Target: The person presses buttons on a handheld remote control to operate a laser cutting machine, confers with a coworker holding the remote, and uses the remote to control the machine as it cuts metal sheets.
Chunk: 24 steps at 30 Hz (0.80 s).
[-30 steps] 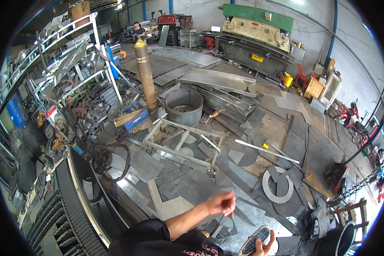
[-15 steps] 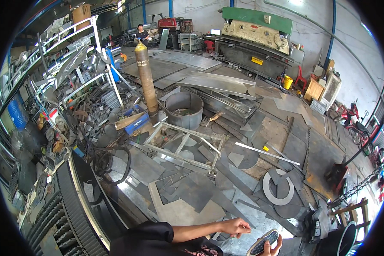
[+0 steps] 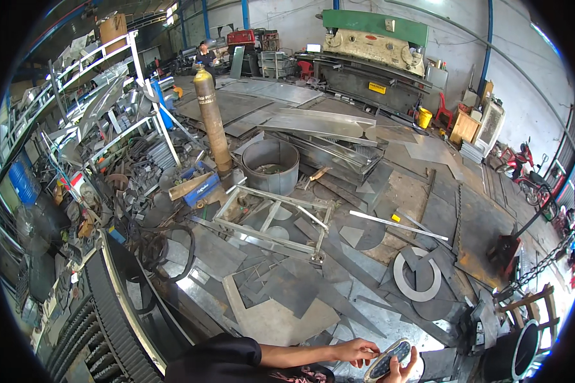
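Observation:
At the lower edge, my right hand holds a flat oval object with a pale rim and a dark, bluish patterned face; its kind is hard to tell. The thumb lies across the face and the fingers wrap the far edge. My left hand reaches in from the left, its fingers bent and apart, with the fingertips at the oval object's left rim. Whether they press on it I cannot tell. Below both hands lies shiny sheet metal.
Sheet offcuts, a metal ring and a welded frame cover the floor ahead. Farther off stand a round metal tub, a gas cylinder and a press brake. At right is a dark bin; a person is at the back.
My left hand has come closer to the oval object and its fingers have spread. The right hand has shifted slightly left with the object, and the view has turned a little.

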### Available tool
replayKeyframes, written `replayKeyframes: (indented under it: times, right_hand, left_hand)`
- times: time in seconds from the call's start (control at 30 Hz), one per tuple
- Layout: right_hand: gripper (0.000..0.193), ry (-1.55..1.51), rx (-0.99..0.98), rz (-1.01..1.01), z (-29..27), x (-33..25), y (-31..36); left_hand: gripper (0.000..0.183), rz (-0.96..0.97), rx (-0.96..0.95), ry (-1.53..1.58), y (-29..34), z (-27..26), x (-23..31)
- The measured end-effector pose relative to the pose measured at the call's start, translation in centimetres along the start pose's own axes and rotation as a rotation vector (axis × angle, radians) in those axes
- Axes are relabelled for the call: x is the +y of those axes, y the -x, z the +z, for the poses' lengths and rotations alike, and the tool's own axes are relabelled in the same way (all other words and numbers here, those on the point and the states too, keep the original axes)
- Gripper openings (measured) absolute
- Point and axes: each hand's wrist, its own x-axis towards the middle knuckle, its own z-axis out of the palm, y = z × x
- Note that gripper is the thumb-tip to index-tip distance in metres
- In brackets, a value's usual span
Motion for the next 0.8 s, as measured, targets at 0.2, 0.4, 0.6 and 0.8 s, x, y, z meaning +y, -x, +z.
replayKeyframes:
  times: [0.2, 0.4, 0.6, 0.8]
  right_hand:
    - [0.063, -0.041, -0.026, 0.041, -0.8, -0.4, -0.8]
    - [0.064, -0.174, 0.014, -0.007, -2.8, 0.3, -4.5]
    - [0.064, -0.180, 0.040, -0.024, -2.0, -2.3, -5.5]
    - [0.068, -0.157, -0.029, -0.012, -0.6, -0.6, -6.1]
  left_hand:
    - [0.054, -0.001, 0.010, 0.439, 0.3, -1.5, -0.4]
    - [0.077, -0.014, -0.553, 0.372, 0.4, -3.8, -1.0]
    - [0.060, 0.163, 0.001, 0.443, 0.7, -9.3, 3.6]
    - [0.050, 0.180, 0.121, 0.502, -1.6, -6.1, 1.3]
